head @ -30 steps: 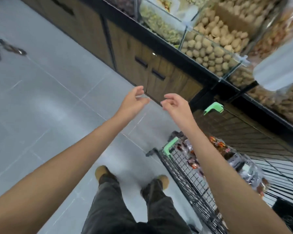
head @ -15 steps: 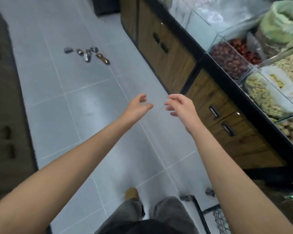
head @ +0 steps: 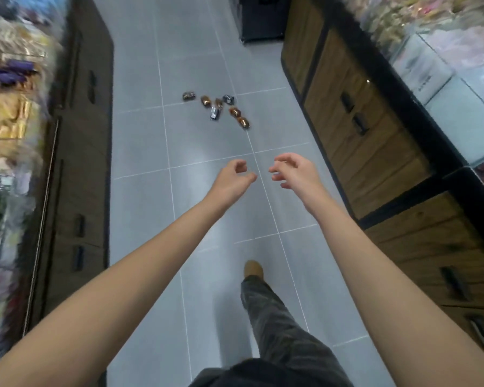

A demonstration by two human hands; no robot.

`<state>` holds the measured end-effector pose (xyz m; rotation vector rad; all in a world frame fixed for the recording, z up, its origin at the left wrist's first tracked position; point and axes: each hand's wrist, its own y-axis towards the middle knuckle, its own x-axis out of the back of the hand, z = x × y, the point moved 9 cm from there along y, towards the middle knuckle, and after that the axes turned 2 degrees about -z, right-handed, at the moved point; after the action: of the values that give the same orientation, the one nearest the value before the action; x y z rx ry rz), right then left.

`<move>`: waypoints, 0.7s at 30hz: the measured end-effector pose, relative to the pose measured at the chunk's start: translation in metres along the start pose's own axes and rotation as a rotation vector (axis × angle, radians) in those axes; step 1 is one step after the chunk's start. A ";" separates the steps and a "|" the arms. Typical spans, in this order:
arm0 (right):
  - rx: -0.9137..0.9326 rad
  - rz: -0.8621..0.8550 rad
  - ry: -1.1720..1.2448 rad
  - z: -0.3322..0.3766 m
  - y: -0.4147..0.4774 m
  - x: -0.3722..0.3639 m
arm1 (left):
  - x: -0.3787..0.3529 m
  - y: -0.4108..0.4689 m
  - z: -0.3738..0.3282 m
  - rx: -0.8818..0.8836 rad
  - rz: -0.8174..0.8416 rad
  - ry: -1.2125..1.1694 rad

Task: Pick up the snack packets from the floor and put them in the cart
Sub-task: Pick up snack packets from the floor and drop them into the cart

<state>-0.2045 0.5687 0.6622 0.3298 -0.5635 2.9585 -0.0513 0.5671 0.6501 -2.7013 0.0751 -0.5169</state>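
Two empty hands reach ahead of us: our left hand (head: 231, 181), fingers loosely curled on nothing; beyond it, well apart from all fingers, snack packets (head: 217, 107) lie clustered on the floor (head: 148, 135); our right hand (head: 295, 174), fingers relaxed, apart.

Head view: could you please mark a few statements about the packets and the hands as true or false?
1. The packets lie on the floor, ahead of both hands. True.
2. The left hand holds a packet. False: it holds nothing.
3. The right hand is empty, with its fingers loosely curled. True.
4. The packets touch the drawers on the right. False: bare floor lies between them.
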 end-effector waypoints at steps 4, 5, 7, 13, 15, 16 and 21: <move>0.009 0.077 -0.014 0.032 0.093 -0.036 | 0.030 0.075 -0.014 0.079 -0.043 0.026; 0.010 0.099 -0.019 0.039 0.114 -0.045 | 0.039 0.092 -0.017 0.093 -0.056 0.030; 0.016 0.144 -0.034 0.053 0.155 -0.064 | 0.058 0.125 -0.023 0.113 -0.096 0.030; 0.012 0.222 -0.082 0.095 0.252 -0.113 | 0.111 0.211 -0.032 0.178 -0.198 -0.039; 0.013 0.242 -0.103 0.109 0.281 -0.131 | 0.128 0.241 -0.036 0.185 -0.225 -0.063; 0.013 0.252 -0.108 0.115 0.295 -0.140 | 0.137 0.256 -0.038 0.188 -0.234 -0.070; 0.009 0.258 -0.135 0.141 0.376 -0.184 | 0.174 0.346 -0.048 0.190 -0.213 -0.063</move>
<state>-0.0556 0.1560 0.6160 0.4955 -0.6546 3.2037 0.0996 0.2085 0.6181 -2.5492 -0.2679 -0.4741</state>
